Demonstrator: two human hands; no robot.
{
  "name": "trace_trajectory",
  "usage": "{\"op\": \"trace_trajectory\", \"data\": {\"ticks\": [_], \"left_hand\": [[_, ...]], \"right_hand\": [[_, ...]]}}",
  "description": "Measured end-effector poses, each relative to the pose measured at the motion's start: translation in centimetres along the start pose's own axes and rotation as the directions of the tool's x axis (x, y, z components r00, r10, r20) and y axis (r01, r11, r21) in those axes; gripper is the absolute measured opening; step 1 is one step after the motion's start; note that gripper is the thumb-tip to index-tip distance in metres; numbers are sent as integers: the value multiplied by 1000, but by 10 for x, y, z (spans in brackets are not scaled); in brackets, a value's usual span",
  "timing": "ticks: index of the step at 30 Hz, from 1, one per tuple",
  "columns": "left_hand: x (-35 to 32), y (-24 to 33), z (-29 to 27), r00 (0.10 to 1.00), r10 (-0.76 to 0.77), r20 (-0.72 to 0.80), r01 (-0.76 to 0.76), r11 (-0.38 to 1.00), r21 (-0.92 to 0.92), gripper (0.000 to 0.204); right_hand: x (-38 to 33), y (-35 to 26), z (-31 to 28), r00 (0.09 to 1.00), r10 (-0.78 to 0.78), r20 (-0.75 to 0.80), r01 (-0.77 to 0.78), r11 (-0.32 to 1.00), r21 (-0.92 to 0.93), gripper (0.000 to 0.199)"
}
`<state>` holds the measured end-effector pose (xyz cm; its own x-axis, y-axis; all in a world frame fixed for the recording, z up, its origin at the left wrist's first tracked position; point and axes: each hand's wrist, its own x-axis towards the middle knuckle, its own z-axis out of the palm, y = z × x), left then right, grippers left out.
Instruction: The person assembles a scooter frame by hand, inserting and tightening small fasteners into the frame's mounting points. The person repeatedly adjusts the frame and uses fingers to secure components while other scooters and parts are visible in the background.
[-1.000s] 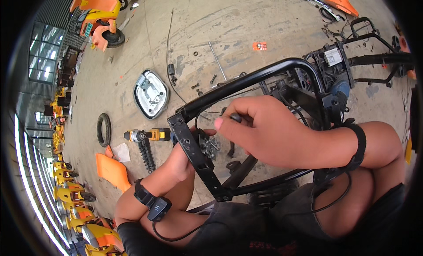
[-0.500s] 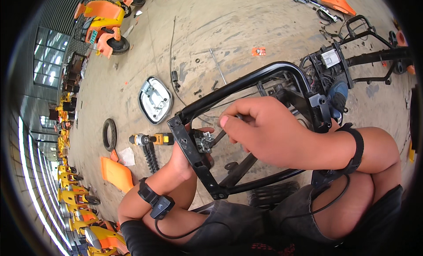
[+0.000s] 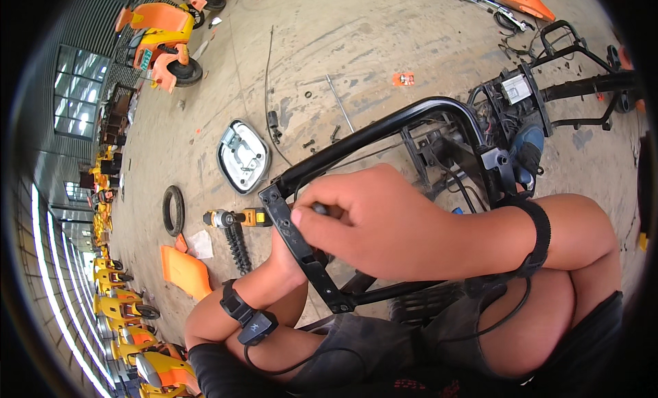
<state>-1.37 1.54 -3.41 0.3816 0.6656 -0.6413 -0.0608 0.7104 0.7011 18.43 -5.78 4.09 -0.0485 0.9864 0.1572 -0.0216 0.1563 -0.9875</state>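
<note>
We find the right hand (image 3: 384, 223) closed around a small dark tool handle (image 3: 320, 208) at the black tubular metal vehicle frame (image 3: 384, 127) on the concrete floor (image 3: 356, 48). The left hand (image 3: 284, 250) reaches behind the frame's perforated bracket; its grip we cannot tell.

The right hand (image 3: 384, 226) sits over the black tubular frame (image 3: 384, 127), whose bracket (image 3: 301, 254) and cross-tubes crowd the space beneath it. Beyond the frame, bare concrete floor (image 3: 384, 48) lies open, broken by a headlamp housing (image 3: 241, 157), shock absorber (image 3: 236, 244) and loose bolts.

Both hands (image 3: 384, 226) at black tubular frame (image 3: 384, 130), concrete floor (image 3: 384, 34)
</note>
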Motion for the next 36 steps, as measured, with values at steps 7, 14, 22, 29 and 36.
{"op": "trace_trajectory", "data": {"ticks": [7,14,22,29,36], "left_hand": [[-2,2,-2,1000,-13,-19,14,1000,27,53],[-1,0,-6,1000,-13,-27,15,998,61,53],[-3,-3,-18,989,-93,112,100,993,-64,55],[-3,0,-8,995,-89,-38,88,996,-12,58],[6,-2,-42,968,-123,220,138,989,-55,50]], "right_hand": [[17,-5,30,974,-215,70,223,963,-153,25],[11,0,32,970,-241,-1,238,960,-149,23],[-56,17,25,849,-311,427,461,831,-310,17],[-65,33,17,823,-118,555,357,869,-344,23],[-64,43,16,767,101,633,247,865,-437,27]]}}
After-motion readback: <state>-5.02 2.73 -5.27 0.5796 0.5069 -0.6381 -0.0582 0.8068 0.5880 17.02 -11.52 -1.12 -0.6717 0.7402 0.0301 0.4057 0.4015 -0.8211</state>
